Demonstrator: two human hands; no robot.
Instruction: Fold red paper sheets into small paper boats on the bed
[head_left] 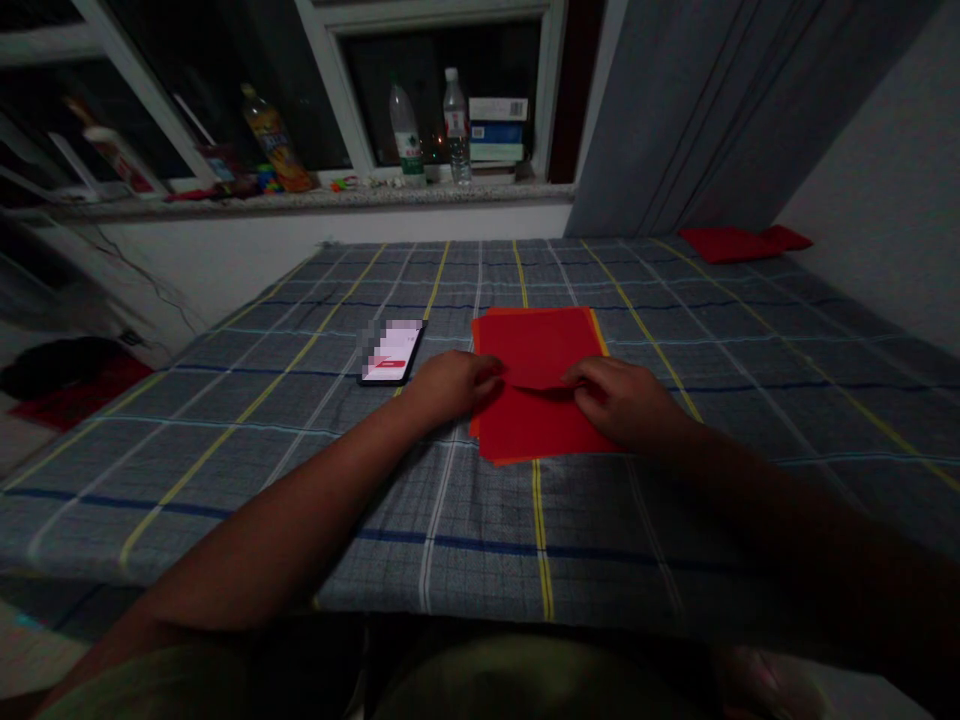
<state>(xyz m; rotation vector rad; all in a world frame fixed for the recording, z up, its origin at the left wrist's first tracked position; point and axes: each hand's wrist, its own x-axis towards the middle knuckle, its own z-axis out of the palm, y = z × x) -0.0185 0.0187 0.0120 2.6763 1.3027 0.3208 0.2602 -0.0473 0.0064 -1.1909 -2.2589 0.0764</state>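
A red sheet of paper (541, 345) is held by its near edge, which is raised a little and casts a shadow. My left hand (459, 385) pinches the left end of that edge between thumb and fingers. At the right end, my right hand (616, 395) is closed on the same edge. Underneath lies a stack of red paper (540, 430), with orange and yellow edges showing at its sides. To the left of my left hand, a phone (391, 355) with a lit, partly blurred screen lies on the cloth.
A grey plaid cloth (300, 470) covers the surface. Red items (731, 243) lie at its far right. On the windowsill (337, 200) beyond stand an orange drink bottle (277, 140), two clear bottles (456, 130) and stacked boxes (496, 130). A grey curtain (697, 110) hangs at right.
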